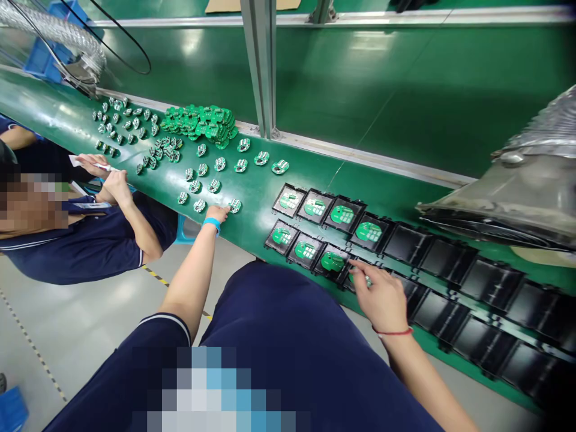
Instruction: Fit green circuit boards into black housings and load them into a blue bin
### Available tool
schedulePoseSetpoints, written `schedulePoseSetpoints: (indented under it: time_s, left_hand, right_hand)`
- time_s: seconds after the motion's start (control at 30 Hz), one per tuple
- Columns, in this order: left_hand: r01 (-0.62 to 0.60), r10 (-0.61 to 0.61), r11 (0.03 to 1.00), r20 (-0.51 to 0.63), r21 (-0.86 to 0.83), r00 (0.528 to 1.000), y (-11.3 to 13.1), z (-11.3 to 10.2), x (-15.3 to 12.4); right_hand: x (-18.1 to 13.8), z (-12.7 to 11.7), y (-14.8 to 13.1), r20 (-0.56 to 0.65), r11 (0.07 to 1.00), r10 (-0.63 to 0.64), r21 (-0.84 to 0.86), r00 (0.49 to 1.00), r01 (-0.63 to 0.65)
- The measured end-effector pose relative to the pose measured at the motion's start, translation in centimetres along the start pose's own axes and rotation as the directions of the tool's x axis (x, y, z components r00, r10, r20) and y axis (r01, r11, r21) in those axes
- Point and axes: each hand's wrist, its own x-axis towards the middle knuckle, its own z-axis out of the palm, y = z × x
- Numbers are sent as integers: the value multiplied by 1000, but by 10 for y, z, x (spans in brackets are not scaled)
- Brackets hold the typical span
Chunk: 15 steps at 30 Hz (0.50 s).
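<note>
My left hand (218,215), with a blue band at the wrist, is stretched out to the left over the bench. Its fingertips are closed at the edge of a small round circuit board (234,206) with white parts on it. On the other side, my right hand (380,295) is over the near row of black square housings. Its index finger and thumb are apart, touching or just above a green round board (365,279), partly hidden by the hand. Beside it, another housing (332,259) holds a green board. Several housings to the left hold boards too; a bare housing (407,245) lies farther right.
Loose round boards (220,164) are spread across the green bench (256,225), near a heaped pile of green boards (200,123). A metal post (261,66) rises behind. A duct hood (504,186) overhangs the right side. At left, a co-worker's hands (117,183) hold a white pen-like tool.
</note>
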Motion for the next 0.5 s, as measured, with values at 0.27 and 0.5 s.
schedulePoseSetpoints:
  time_s: [0.27, 0.5]
  left_hand:
    - [-4, 7, 981, 13, -196, 1000, 9, 2, -11]
    - [-298, 330, 889, 36, -347, 943, 25, 2, -50]
  right_hand:
    - [-2, -2, -1, -8, 1000, 8, 14, 1000, -8]
    - [6, -13, -26, 116, 950, 92, 289, 989, -122]
